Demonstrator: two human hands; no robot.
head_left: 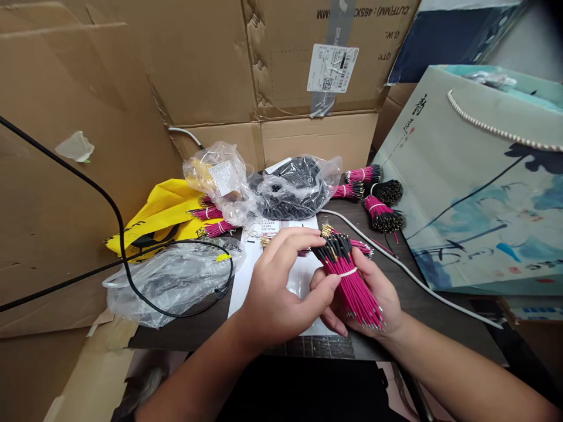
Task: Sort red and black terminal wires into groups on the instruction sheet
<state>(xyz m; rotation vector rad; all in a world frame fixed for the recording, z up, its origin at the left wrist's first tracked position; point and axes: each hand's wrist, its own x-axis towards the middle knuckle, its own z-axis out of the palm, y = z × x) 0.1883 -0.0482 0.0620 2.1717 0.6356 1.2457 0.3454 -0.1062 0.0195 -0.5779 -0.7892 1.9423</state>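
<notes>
A bundle of pink wires [358,296] with black sleeved ends and bare silvery tips is tied round with a white band [348,273]. My right hand [382,293] cradles it from below and the right side, thumb along its edge. On the left, my left hand [281,287] reaches across with its fingertips at the black ends and its thumb against the band. Beneath my hands lies a white printed sheet [246,275], partly covered. More pink wires with gold tips [360,246] lie just behind the held bundle.
Behind are plastic bags of yellow [202,173] and black parts [290,187], with tied wire bundles [383,214] to the right. A clear bag [171,284], yellow bag [153,214] and black cable [118,217] occupy the left. Cardboard [197,64] and a paper bag [484,193] border the table.
</notes>
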